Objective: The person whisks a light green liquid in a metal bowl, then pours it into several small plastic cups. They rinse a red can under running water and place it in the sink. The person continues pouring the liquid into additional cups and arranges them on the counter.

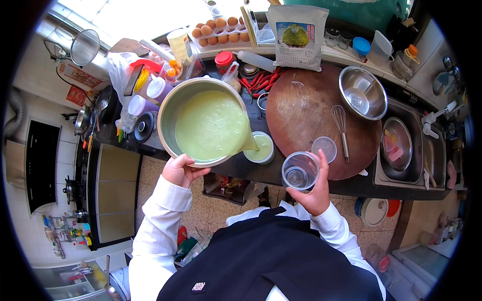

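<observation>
My left hand (183,170) grips the rim of a large metal pot (165,129), tilted to the right. Pale green liquid (211,126) fills much of it and runs over the lip into a clear plastic cup (260,147) on the dark counter. That cup holds a good amount of the same liquid. In my right hand (315,184) is a second clear cup (300,171), with no green liquid in it, held near the counter's front edge. Just behind it, a round clear lid (324,149) lies on the big round wooden board (301,113).
A whisk (342,131) and a steel bowl (363,93) rest on the board. Red chillies (260,81) and a printed powder bag (298,37) stand behind. Purple jars (142,105) crowd the pot's left; a sink (414,146) lies at right.
</observation>
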